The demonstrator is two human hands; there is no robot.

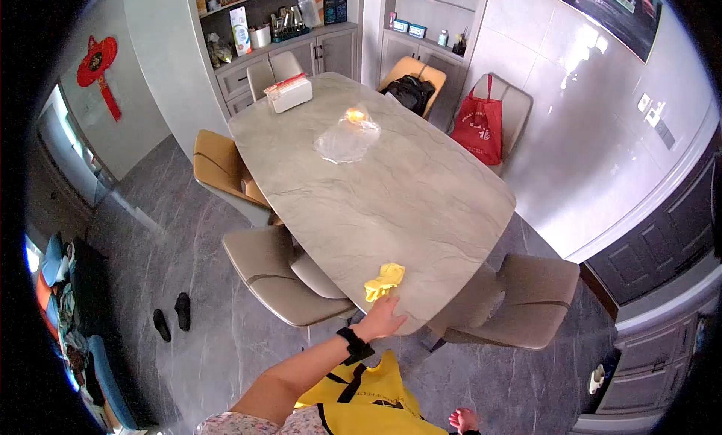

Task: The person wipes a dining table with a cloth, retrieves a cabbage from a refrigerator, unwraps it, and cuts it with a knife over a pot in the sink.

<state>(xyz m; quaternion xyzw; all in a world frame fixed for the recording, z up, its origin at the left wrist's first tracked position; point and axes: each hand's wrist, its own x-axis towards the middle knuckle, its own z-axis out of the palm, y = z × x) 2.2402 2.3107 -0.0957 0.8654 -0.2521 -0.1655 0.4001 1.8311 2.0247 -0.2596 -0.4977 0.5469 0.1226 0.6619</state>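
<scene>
A crumpled yellow cloth (384, 281) lies near the front end of the stone-patterned table (429, 202). My left hand (381, 319), with a black band on the wrist, reaches over the table edge. Its fingertips are at the lower edge of the cloth, and the thumb is spread to the right; whether they touch the cloth is hard to tell. Low in the view, away from the table, my right hand (463, 420) has curled fingers with nothing visible in them. Yellow fabric with black trim (368, 390) covers the front of my body.
Farther back on the table are a clear plastic bag (347, 138) and a white box (289, 94). Chairs surround the table, including a near-left one (282, 273) and a near-right one (526, 299). A red bag (479, 126) hangs on a chair. Dark slippers (182, 311) lie on the floor.
</scene>
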